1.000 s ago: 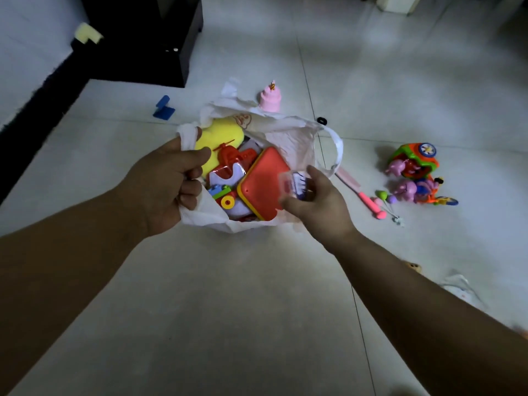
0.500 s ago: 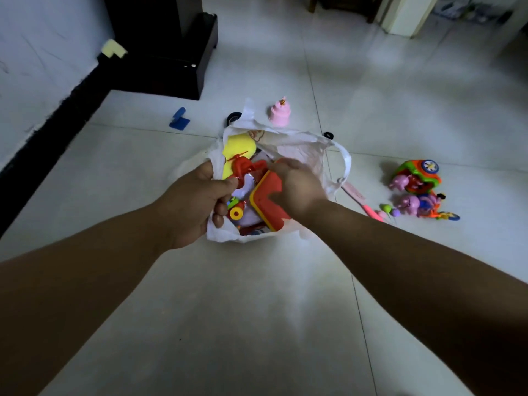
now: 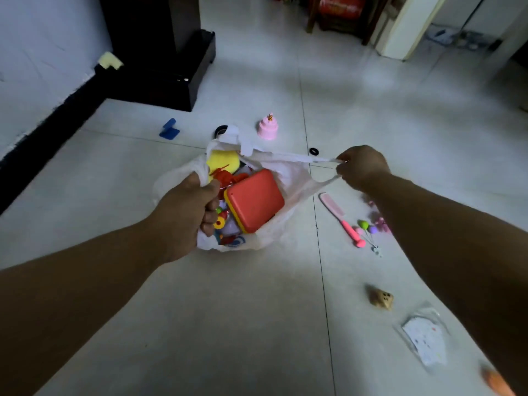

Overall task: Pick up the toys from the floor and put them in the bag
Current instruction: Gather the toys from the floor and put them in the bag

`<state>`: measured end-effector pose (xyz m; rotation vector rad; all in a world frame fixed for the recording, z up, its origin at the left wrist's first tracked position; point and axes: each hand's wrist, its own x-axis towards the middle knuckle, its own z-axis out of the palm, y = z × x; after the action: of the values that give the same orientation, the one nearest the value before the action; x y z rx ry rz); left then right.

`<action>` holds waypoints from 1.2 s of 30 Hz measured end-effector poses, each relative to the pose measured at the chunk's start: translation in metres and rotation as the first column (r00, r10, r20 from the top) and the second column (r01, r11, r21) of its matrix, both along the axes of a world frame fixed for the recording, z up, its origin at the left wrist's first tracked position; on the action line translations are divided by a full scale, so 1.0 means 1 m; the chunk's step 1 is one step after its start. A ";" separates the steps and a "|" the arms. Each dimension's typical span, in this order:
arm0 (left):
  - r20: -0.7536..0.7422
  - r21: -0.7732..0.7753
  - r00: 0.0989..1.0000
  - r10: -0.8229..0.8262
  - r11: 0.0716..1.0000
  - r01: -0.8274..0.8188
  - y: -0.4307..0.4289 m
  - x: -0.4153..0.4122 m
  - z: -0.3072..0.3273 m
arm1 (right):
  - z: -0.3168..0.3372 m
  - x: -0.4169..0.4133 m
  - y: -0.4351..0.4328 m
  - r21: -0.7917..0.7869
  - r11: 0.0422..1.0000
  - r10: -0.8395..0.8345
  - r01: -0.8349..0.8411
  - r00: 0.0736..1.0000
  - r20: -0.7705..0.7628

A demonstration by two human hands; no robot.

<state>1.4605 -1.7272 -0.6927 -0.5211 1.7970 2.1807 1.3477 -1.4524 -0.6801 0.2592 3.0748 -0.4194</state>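
A white plastic bag sits on the tiled floor, holding several toys: a red-and-yellow case, a yellow soft toy and small red pieces. My left hand grips the bag's left rim. My right hand pinches the right handle and stretches it out to the right. On the floor lie a pink cake toy, a pink comb, small balloon toys, a blue piece, a black ring and a tan die.
A dark cabinet stands at the back left against the wall. A clear packet and an orange object lie at the lower right. Red furniture and a white door frame are at the far back.
My right hand left the inside of the bag, where it had put a small toy, and now pulls the right handle outward. The view tilted up, showing more of the room.
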 end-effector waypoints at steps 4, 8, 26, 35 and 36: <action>-0.001 0.029 1.000 0.005 1.000 -0.005 0.040 0.008 0.003 | -0.009 -0.008 0.033 -0.074 0.997 -0.005 -0.003 0.994 -0.107; 0.046 0.167 0.998 0.031 0.985 -0.038 0.070 0.026 -0.001 | -0.026 0.014 0.076 -0.217 0.971 0.072 -0.096 0.990 -0.118; 0.046 0.018 0.977 0.209 0.978 -0.210 0.113 0.049 -0.015 | -0.193 0.136 0.188 -0.041 0.961 0.236 -0.275 0.727 0.645; 0.044 0.001 0.976 0.215 0.977 -0.215 0.112 0.052 -0.019 | -0.087 0.103 0.102 -0.912 0.249 0.475 0.325 0.780 0.408; 0.048 0.003 0.975 0.216 0.976 -0.216 0.113 0.052 -0.018 | -0.078 0.098 0.085 -0.929 0.252 0.471 0.271 0.804 0.362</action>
<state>1.5128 -1.6141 -0.7110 -0.7936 1.7791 2.2928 1.4454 -1.3672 -0.7582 0.0665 1.6427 -1.7227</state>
